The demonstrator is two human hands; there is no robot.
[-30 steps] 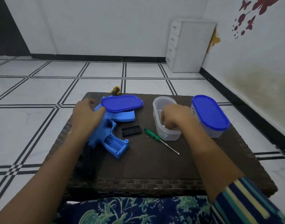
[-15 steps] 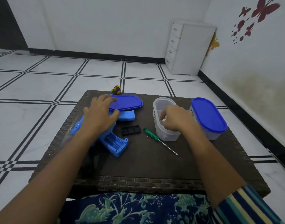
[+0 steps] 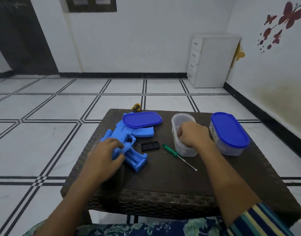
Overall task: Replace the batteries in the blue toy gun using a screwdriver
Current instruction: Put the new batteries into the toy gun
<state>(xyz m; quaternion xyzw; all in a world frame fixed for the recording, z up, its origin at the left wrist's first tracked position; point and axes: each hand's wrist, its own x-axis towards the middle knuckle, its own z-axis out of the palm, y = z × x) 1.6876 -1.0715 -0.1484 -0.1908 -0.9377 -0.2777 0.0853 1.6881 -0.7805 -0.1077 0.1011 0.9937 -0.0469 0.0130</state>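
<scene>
The blue toy gun (image 3: 137,132) lies on the left part of the dark wicker table (image 3: 163,184), its grip pointing toward me with the battery compartment (image 3: 136,158) uncovered. My left hand (image 3: 104,156) lies over the gun's rear, fingers on the body and thumb against the grip. The black battery cover (image 3: 150,145) sits just right of the gun. A green-handled screwdriver (image 3: 170,150) lies beside it, tip toward me. My right hand (image 3: 193,135) reaches into an open clear container (image 3: 183,151); its fingertips are hidden inside.
A blue lid (image 3: 142,119) rests on the gun's far end. A second clear container with a blue lid (image 3: 229,133) stands at the right. A small yellow-and-black object (image 3: 136,106) sits at the table's far edge. Tiled floor surrounds the table.
My left hand slid from the blue lid and the gun's upper part down toward the grip. My right hand stayed in the clear container. The view tilted upward.
</scene>
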